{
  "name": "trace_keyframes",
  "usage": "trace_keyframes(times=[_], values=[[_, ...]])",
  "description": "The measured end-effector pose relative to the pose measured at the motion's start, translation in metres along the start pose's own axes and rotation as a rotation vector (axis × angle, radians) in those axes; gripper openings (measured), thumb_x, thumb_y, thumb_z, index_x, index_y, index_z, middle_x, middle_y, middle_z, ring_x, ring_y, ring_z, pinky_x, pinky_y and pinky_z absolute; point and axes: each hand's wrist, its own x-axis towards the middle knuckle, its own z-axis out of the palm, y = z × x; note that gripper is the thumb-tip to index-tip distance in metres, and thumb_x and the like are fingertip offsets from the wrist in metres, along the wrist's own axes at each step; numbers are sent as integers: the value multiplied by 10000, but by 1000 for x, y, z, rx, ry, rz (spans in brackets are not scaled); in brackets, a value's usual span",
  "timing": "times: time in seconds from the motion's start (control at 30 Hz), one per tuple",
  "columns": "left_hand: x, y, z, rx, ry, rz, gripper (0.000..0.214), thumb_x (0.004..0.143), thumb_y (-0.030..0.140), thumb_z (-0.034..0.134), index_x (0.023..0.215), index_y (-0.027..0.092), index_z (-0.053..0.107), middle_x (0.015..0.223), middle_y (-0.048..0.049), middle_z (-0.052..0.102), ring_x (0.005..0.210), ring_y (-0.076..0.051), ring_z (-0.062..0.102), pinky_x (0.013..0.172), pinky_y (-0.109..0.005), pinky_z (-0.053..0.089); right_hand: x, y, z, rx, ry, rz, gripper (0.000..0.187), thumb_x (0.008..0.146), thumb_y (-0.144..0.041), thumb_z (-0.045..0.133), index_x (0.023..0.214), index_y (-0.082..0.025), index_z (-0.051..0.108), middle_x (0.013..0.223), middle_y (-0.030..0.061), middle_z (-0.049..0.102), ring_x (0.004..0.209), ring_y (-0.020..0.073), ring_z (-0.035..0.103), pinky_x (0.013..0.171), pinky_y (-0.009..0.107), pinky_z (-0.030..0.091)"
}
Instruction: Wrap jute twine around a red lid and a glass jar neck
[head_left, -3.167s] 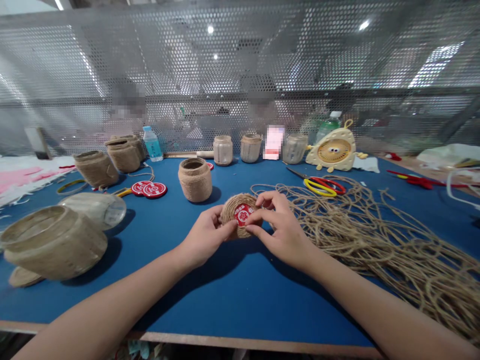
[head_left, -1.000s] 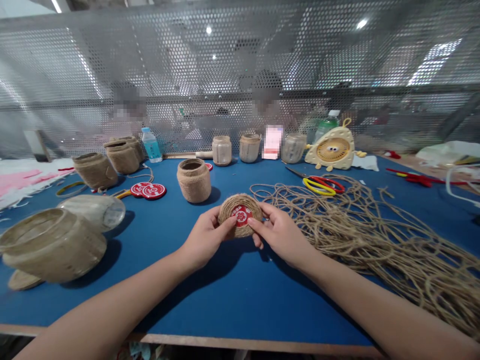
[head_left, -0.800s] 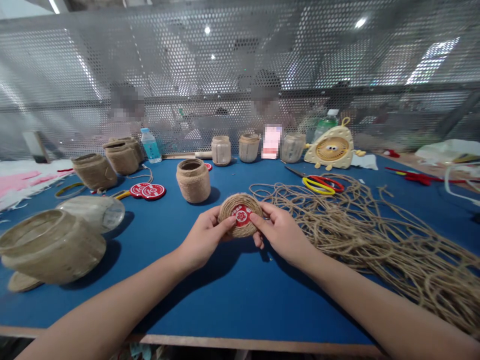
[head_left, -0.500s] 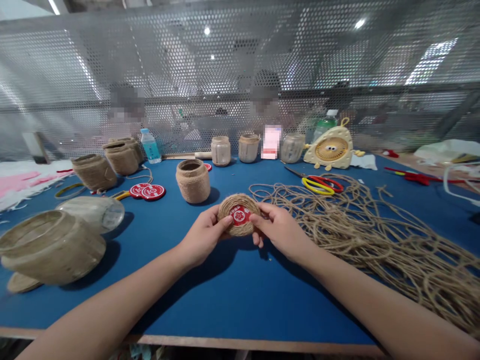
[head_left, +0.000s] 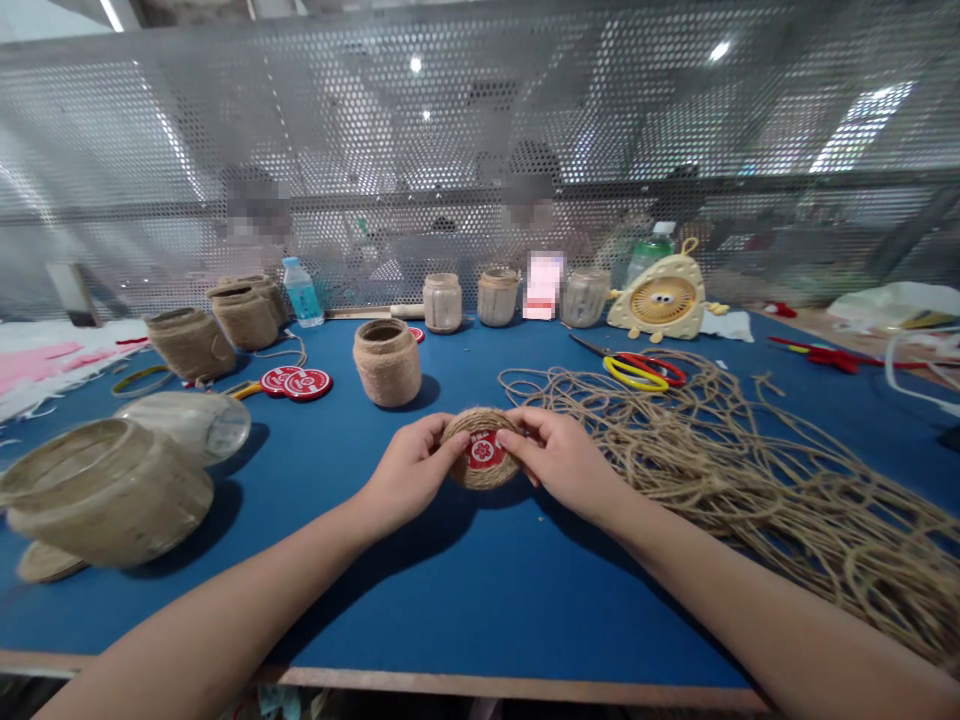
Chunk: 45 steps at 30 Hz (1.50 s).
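I have left grip (head_left: 412,470) and right grip (head_left: 562,465) pinched on the jute coil (head_left: 487,479); if pressure slackens, turns could spring loose and shift the red badge (head_left: 484,451).

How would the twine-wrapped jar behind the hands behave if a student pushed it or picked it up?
The twine-wrapped jar stands upright on its base, so a push would probably slide or tip it. Its rough twine should grip well. It may be glass underneath, like the partly bare jar lying nearby, so fragile.
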Motion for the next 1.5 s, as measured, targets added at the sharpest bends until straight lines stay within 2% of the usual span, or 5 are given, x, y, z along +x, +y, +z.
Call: trace_keyframes(times=[0.53,0.8,1.1,1.33,1.5], values=[[-4,4,-1,378,-26,94,253,786,349,483,907,144,569,835,-47,628,740,-145,561,633,-234,436,-1,-2,-1,-222,-41,-116,245,797,-325,463,805,-156,639,721,30,644,625,126,544,571,237,392],[-9,4,2,410,-17,110,262,803,348,448,831,146,613,757,-49,630,708,-155,561,627,-231,423,-6,-6,2,-315,-40,-194,224,794,-276,468,725,-152,642,606,12,605,537,104,479,519,229,341],[-1,-1,0,39,77,1,302,737,402,554,859,127,579,734,-21,610,643,-108,537,583,-203,416,-1,-6,-3,-36,-152,92,220,776,-346,479,812,-150,573,457,-46,496,336,71,423,389,203,331],[0,3,2,-382,11,-88,316,726,411,580,845,119,560,749,-24,577,676,-96,554,621,-210,461,3,-2,-8,215,25,57,184,802,-325,463,766,-152,511,371,-87,402,302,38,319,335,176,221],[0,2,3,-355,-5,-52,297,688,360,635,837,116,554,785,-40,613,742,-122,579,726,-275,484,3,-4,-8,382,54,48,213,753,-357,539,797,-150,516,467,-72,466,328,30,381,326,174,236]])
